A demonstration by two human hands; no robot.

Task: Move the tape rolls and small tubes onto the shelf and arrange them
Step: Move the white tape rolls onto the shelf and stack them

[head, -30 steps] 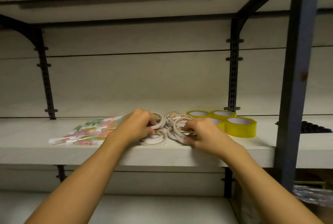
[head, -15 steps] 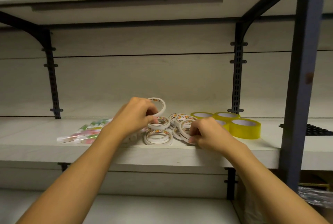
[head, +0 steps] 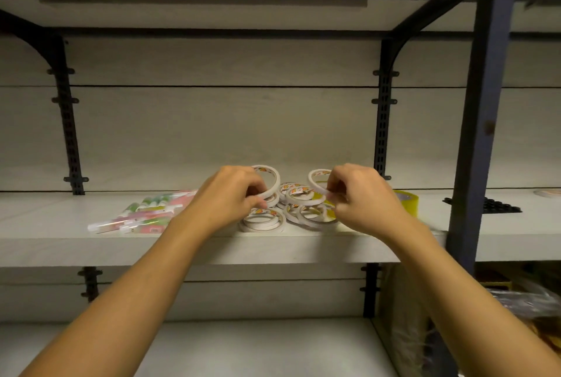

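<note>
Several thin white tape rolls (head: 303, 209) lie in a loose heap on the pale shelf (head: 212, 249). My left hand (head: 230, 197) pinches one white roll (head: 270, 179), holding it upright above the heap. My right hand (head: 364, 197) holds another white roll (head: 317, 179) on edge, just right of the first. Small green and pink tubes (head: 145, 214) lie in a bundle to the left of my left hand. Yellow tape rolls (head: 408, 199) sit behind my right hand, mostly hidden by it.
A dark blue upright post (head: 482, 134) stands at the right. Black brackets (head: 68, 121) run up the back wall. A black item (head: 494, 205) lies on the shelf beyond the post. Another shelf board hangs overhead, and one sits below.
Both hands have risen from the heap, each lifting a white tape roll up on edge. The right hand, earlier low on the pile, now holds its roll above it.
</note>
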